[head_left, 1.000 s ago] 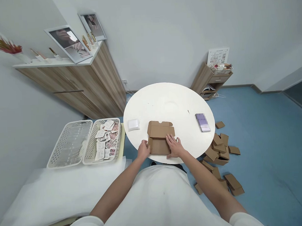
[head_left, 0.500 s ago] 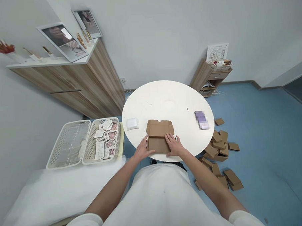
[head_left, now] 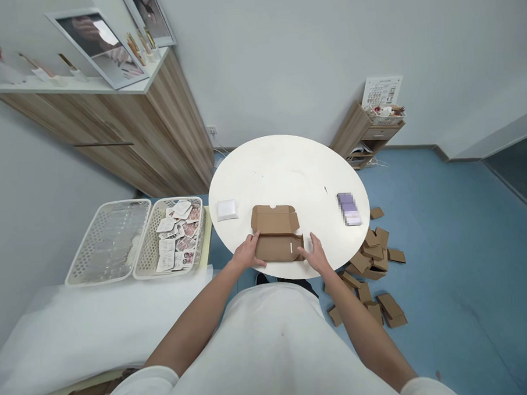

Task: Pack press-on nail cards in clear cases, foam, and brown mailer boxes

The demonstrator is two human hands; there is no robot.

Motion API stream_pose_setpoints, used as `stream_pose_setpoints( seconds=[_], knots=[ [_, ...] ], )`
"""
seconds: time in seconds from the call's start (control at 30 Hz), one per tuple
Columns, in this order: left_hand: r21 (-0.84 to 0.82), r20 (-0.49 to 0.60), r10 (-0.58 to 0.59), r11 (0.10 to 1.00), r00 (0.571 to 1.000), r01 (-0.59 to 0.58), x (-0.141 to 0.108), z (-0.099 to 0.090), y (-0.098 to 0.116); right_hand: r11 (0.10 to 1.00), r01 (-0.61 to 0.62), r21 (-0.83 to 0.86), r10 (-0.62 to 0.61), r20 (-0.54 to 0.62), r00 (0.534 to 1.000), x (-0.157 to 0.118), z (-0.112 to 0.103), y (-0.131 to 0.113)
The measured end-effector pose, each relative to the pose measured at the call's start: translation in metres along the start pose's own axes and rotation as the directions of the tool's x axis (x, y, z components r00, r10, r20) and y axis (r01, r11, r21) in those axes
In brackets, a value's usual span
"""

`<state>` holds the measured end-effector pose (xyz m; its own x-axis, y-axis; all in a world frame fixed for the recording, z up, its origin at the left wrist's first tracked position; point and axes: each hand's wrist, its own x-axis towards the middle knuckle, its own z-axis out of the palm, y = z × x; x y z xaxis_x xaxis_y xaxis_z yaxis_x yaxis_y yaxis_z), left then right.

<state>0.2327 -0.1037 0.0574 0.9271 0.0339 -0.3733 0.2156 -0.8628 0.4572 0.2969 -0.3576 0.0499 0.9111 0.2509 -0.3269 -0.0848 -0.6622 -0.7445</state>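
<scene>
Head view: a white table [head_left: 284, 173] spreads beneath the unlidded cardboard box [head_left: 272, 248]; at the box's left end, the left hand [head_left: 247, 252] grasps it; at the box's right end, the right hand [head_left: 317, 257] is splayed loose; left of the box, a white packet [head_left: 227, 209].

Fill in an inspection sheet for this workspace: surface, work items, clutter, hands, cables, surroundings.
Surface: white oval table, small dark marks on top.
Work items: cardboard box, lid open, near the table's near edge.
Clutter: white packet and purple stack, pixelated, on the table; loose cardboard on the floor.
Hands: left hand at the box's left end; right hand at its right end, fingers spread.
Cables: white cable near the wall socket.
Surroundings: wooden cabinet, white baskets, blue floor.
</scene>
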Motion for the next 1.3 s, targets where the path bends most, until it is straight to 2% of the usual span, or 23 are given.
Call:
stream_pose_setpoints(
  seconds=[0.03,0.1,0.17,0.23,0.33,0.4,0.5,0.6,0.73,0.8,1.07,1.2,1.3],
  knots=[
    [-0.007,-0.003,-0.007,1.0,1.0,0.007,0.0,0.001,0.001,0.981,-0.094,0.171,0.093,0.01,0.996,-0.002,0.0,0.005],
    [-0.018,-0.005,-0.012,1.0,1.0,0.012,0.0,0.001,0.004,0.88,-0.227,0.416,0.208,0.091,0.974,-0.005,0.002,0.011],
    [-0.021,-0.004,-0.017,1.0,1.0,0.017,0.0,0.001,0.007,0.815,-0.268,0.513,0.226,0.143,0.964,-0.004,0.005,0.009],
    [-0.023,-0.004,-0.026,0.999,1.0,0.026,0.0,0.0,0.009,0.81,-0.241,0.534,0.206,0.125,0.97,-0.002,0.007,0.003],
    [-0.033,-0.01,-0.041,0.999,0.999,0.041,0.001,0.0,0.011,0.851,-0.159,0.501,0.17,0.025,0.985,0.001,0.006,-0.007],
    [-0.033,0.0,-0.046,0.998,0.999,0.046,0.001,0.002,0.013,0.899,-0.111,0.423,0.121,0.003,0.993,0.001,0.005,-0.011],
    [-0.021,0.026,-0.046,0.999,0.999,0.046,0.001,0.007,0.02,0.976,-0.034,0.214,0.042,-0.033,0.999,0.002,0.009,-0.012],
    [-0.011,0.046,-0.052,0.999,0.998,0.053,0.001,0.012,0.027,0.999,-0.052,-0.006,0.051,-0.135,0.99,0.004,0.014,-0.01],
    [-0.011,0.053,-0.043,0.999,0.998,0.044,0.001,0.016,0.03,0.959,-0.135,-0.251,0.121,-0.069,0.99,0.009,0.018,-0.003],
    [-0.03,0.046,-0.039,0.999,0.998,0.04,0.001,0.017,0.03,0.94,-0.141,-0.311,0.137,-0.035,0.99,0.013,0.017,-0.002],
    [-0.2,0.046,-0.056,0.978,0.997,0.064,0.004,0.02,0.035,0.944,-0.159,-0.289,0.152,-0.047,0.987,0.019,0.009,-0.006],
    [-0.354,-0.017,-0.068,0.934,0.998,0.057,-0.003,0.025,0.04,0.976,-0.159,-0.147,0.158,-0.017,0.987,0.015,-0.008,-0.003],
    [-0.495,-0.042,-0.188,0.857,0.981,0.143,-0.011,0.034,0.043,0.99,-0.138,0.007,0.138,0.06,0.989,0.009,-0.021,0.003]
  ],
)
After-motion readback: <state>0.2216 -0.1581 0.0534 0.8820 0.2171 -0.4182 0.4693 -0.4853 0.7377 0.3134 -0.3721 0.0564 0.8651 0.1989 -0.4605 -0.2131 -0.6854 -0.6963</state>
